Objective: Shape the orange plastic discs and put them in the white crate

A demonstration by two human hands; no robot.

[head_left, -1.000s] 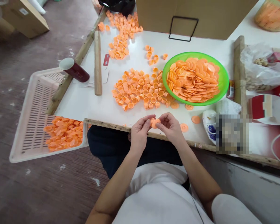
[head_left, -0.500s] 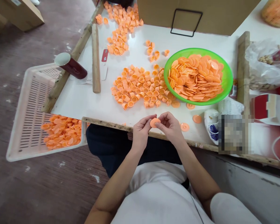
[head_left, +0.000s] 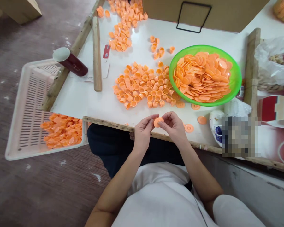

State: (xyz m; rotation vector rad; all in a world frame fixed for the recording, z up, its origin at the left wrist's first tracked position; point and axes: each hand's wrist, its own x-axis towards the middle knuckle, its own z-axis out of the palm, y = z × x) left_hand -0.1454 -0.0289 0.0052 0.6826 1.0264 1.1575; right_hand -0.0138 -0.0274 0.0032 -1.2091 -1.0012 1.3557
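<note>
Between my two hands, just over the table's front edge, is an orange plastic disc [head_left: 158,122]. My left hand [head_left: 142,130] pinches its left rim, and my right hand [head_left: 174,126] grips the right side with the thumb on its face. Whatever may be under the disc is hidden. Beyond my hands lies a spread of small orange plastic cups [head_left: 142,86]. A green bowl [head_left: 237,78] heaped with orange discs [head_left: 203,78] stands to their right. Loose discs lie near my right hand, one of them a ringed disc [head_left: 189,128].
At the left, a white plastic basket [head_left: 23,110] holds more orange pieces. A dark red mug [head_left: 73,64] lies tilted by a wooden strip [head_left: 97,56]. A cardboard box [head_left: 165,14] stands at the back. Wooden edging [head_left: 109,123] borders the white table.
The view has shifted slightly, so the table's things sit a little differently in the picture. Both hands keep hold of the disc, with hardly any change in their grip.
</note>
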